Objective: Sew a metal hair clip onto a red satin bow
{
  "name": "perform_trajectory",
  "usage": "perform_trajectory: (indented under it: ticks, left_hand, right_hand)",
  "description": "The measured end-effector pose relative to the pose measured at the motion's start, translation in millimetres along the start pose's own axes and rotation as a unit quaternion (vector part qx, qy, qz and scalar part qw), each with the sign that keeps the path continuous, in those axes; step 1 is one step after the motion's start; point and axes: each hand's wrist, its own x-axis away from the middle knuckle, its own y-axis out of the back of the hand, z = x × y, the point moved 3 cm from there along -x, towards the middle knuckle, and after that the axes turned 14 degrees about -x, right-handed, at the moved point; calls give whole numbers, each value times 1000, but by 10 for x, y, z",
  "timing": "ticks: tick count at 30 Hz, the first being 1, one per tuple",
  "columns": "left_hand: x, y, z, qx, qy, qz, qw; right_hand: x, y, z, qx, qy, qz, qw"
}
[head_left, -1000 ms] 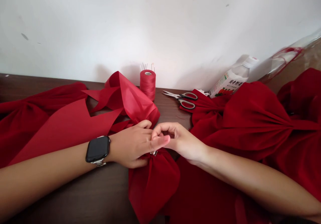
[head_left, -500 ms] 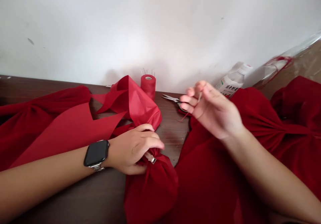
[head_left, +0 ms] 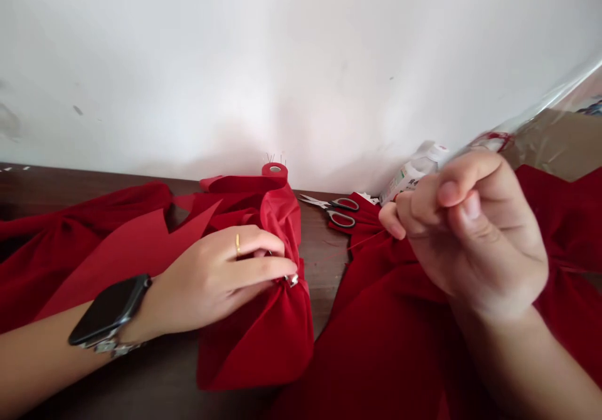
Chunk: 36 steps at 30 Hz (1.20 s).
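Observation:
My left hand (head_left: 219, 279), with a ring and a dark smartwatch, is closed around the pinched middle of a gathered red fabric bow (head_left: 263, 351). A small shiny metal clip (head_left: 292, 280) shows at the pinch, right by my fingertips. Raised on the right, my right hand (head_left: 484, 244) has thumb and forefinger pressed together. A thin red thread (head_left: 364, 242) runs from its lower fingers toward the table. Whatever sits inside that pinch is hidden by the fingers.
Open-bladed scissors (head_left: 332, 208) lie near the wall, right of a red thread spool (head_left: 274, 169) with pins or needles standing in it. A white-labelled bottle (head_left: 411, 172) leans behind my right hand. More red fabric (head_left: 385, 338) covers the right side and the left (head_left: 126, 244).
My right hand has moved right and closer to the camera, its fingers curling into a pinch. The bow has turned and shifted slightly left under my left hand; more of the scissors shows.

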Motion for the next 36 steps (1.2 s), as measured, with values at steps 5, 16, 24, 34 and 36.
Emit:
perform_trajectory:
  ticks: [5,16,24,34,36]
  left_hand:
    - [-33,196,-186,35,-109,13,993]
    - [116,243,-263,-60,-204,-16,977]
    - [-74,200,91,-127,-63,-5,990]
    - [62,433,5,-167,-89,-68,980]
    - [89,435,-25,-196,-105,-54,974]
  right_hand:
    - [136,-216,-27,190,-11,172,966]
    - [409,-587,-368,470,-65,428,769]
    - [339,-360,-850,430,-133,423,787]
    - [148,-265,-313,363,-85,263,890]
    - [156,-267,-246,355,-94,245,897]
